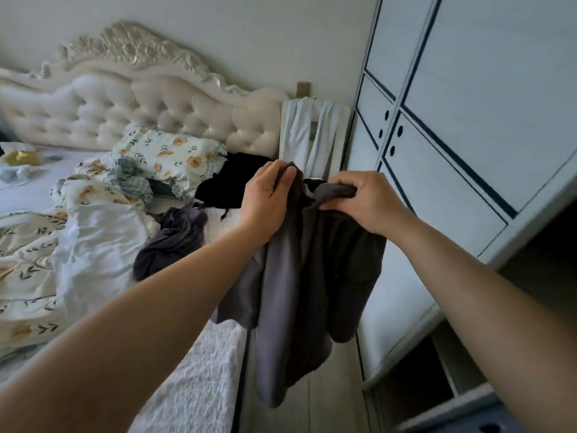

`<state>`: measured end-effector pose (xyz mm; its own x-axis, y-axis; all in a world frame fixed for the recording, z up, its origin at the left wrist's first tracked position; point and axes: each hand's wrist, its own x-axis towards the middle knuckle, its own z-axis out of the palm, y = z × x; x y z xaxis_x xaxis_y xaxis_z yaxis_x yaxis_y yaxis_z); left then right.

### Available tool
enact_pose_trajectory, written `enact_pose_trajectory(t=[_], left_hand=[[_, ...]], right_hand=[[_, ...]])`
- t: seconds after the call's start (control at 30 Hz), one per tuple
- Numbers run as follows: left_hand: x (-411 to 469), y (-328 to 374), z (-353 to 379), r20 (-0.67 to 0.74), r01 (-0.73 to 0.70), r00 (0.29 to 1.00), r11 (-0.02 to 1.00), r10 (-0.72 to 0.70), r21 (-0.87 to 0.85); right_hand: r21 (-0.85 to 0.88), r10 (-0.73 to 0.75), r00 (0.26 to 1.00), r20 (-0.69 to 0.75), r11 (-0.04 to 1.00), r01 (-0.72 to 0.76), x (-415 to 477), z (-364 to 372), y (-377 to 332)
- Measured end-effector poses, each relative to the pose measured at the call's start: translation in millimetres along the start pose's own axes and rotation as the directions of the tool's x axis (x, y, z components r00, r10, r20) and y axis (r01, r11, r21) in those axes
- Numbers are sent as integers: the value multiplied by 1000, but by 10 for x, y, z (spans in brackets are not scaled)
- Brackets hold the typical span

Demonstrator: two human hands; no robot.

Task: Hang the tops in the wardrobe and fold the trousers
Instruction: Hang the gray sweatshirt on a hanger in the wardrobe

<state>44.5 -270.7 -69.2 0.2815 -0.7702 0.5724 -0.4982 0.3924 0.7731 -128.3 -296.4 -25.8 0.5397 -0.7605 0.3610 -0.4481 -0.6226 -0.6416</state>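
I see the dark grey garment (290, 292) held up in the air by its top edge, over the gap between the bed (199, 370) and the wardrobe (468, 120), its cloth hanging in loose folds toward the floor (327, 392). I cannot tell whether it is a top or trousers. My left hand (268, 195) has fingers curled over one bunched corner of the cloth, and my right hand (362, 201) grips the other bunched end, the two hands near each other at the same height. Just behind, on the bed, lie a crumpled grey garment (175, 242) and a black garment (231, 182), with a floral pillow (168, 154) and a rumpled floral quilt (31, 245) further left. A tufted cream headboard (125, 98) stands against the wall. White cloth (312, 135) hangs draped between headboard and wardrobe.
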Motion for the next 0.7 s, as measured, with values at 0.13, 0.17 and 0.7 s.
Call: enact_pose_trajectory(t=[0.13, 0.17, 0.7], left_hand=[[-150, 489, 157, 178, 75, 984, 950, -21, -302], [-192, 611, 210, 209, 94, 978, 928, -17, -361], [-400, 2712, 1009, 211, 118, 977, 729, 37, -674]], right_hand=[[-47, 85, 971, -224, 994, -98, -291, -183, -287], [-63, 96, 950, -296, 991, -119, -359, -230, -340], [-160, -23, 590, -807, 970, -181, -1644, -1429, -1102]])
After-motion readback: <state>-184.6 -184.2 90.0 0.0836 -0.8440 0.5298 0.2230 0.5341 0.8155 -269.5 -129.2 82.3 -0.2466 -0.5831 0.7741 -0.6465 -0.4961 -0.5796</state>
